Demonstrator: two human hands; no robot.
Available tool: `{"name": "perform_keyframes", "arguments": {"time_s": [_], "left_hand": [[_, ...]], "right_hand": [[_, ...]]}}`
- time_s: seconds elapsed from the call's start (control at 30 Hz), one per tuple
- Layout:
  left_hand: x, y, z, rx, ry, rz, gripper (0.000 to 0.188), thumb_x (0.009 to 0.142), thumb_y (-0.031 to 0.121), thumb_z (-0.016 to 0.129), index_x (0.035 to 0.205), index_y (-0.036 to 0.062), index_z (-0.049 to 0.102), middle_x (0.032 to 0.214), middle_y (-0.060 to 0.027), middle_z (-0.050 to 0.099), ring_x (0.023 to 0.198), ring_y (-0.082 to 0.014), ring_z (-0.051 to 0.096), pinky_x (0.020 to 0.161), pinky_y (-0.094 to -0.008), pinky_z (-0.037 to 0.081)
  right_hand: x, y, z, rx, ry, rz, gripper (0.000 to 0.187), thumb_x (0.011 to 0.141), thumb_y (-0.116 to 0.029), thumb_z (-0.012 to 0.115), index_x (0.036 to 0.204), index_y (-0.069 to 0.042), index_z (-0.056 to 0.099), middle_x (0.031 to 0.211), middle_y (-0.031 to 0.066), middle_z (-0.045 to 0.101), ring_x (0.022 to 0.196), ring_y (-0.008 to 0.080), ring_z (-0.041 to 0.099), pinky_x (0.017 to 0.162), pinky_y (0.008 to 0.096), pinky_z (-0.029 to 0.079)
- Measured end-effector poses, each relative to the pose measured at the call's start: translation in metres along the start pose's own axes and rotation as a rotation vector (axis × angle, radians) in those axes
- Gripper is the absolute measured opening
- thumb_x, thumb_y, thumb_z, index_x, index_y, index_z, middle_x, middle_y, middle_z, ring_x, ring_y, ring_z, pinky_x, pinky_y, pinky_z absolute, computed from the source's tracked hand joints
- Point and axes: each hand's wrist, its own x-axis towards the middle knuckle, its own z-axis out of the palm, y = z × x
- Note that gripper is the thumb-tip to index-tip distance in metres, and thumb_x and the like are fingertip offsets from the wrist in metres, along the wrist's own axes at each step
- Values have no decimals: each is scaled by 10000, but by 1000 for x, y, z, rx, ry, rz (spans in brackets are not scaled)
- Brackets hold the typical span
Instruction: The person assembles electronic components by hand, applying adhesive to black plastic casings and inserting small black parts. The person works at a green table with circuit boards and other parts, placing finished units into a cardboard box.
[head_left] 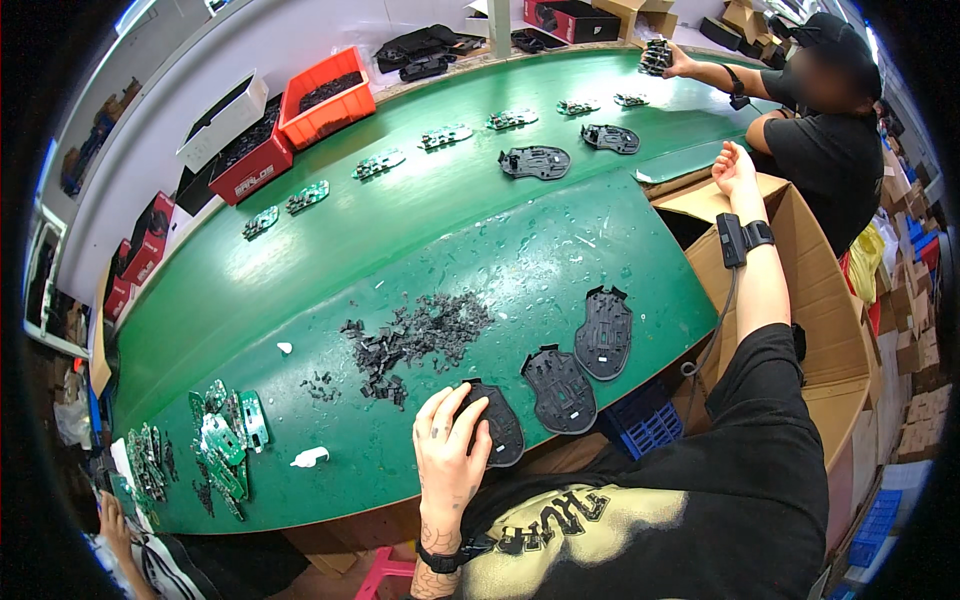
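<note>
My left hand (pixel 450 445) lies at the left edge of a black mouse bottom shell (pixel 506 432), covering part of it. Its fingers are stretched and spread, with the tips on or over the shell. To the right, two similar shells (pixel 558 390) (pixel 604 333) lie flat near the table's edge. My right hand (pixel 736 169) is raised above an open cardboard box (pixel 820 350), its fingers curled in. Whatever it may hold is hidden. A heap of small black scraps (pixel 425 335) lies beyond my left hand.
Green circuit boards (pixel 225 440) pile up at the left, near a small white bottle (pixel 310 457). More boards (pixel 445 136) line the green conveyor belt (pixel 250 270), with two shells (pixel 535 162). A co-worker (pixel 830 130) sits at the far right; another person's hand (pixel 115 520) shows lower left.
</note>
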Motion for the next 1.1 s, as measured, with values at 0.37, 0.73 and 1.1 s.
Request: {"name": "perform_keyframes", "arguments": {"time_s": [0.37,0.73,1.1], "left_hand": [[0,0,0,8,-1,-7,301,762,48,674,1060,86,666,1226,-85,581,1177,-312,484,1002,-424,397],[0,1,1,14,3,1,299,761,53,672,1059,83,667,1227,-86,580,1170,-312,487,998,-424,396],[0,1,1,27,11,5,310,755,63,686,1063,93,671,1222,-78,585,1165,-297,497,986,-419,400]], "right_hand": [[5,0,-4,-12,-52,13,143,925,-223,576,917,-80,570,665,-43,465,554,82,433,473,208,344],[3,0,0,-114,-98,130,320,881,-326,641,1027,-48,580,893,62,581,775,167,588,655,265,519],[-33,8,29,-31,-62,222,696,845,-433,674,1307,-35,339,1203,223,466,1161,408,496,991,586,417]]}}
